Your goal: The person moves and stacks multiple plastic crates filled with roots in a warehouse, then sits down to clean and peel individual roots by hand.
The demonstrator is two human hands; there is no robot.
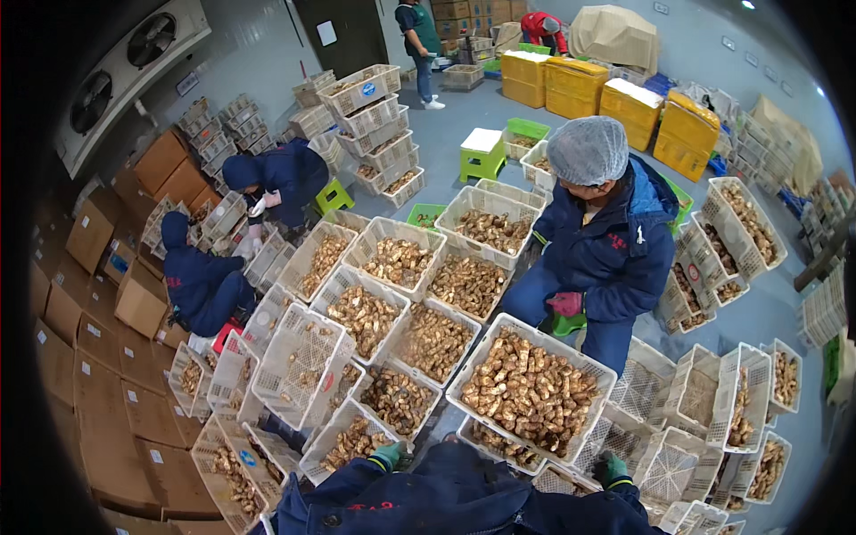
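My left hand (393, 455), in a green glove, is at the right edge of a white plastic crate (314, 461) part-filled with brown and cream mushrooms; its fingers are too small to read. On the right, my right hand (610, 468), gloved too, is by a nearly bare crate (622, 428); whether it grips anything is unclear. Between the hands, a large crate (461, 384) heaped with mushrooms (528, 388) rests on another mushroom crate (478, 438). Darker mushrooms (398, 401) fill the crate ahead of my left hand.
A person in a hairnet (602, 247) sits across from me. Two people in blue hoods (200, 274) work at the left beside cardboard boxes (100, 394). Stacked crates (374, 127), green stools (483, 157) and yellow boxes (575, 87) stand farther off. More crates (742, 401) are at right.
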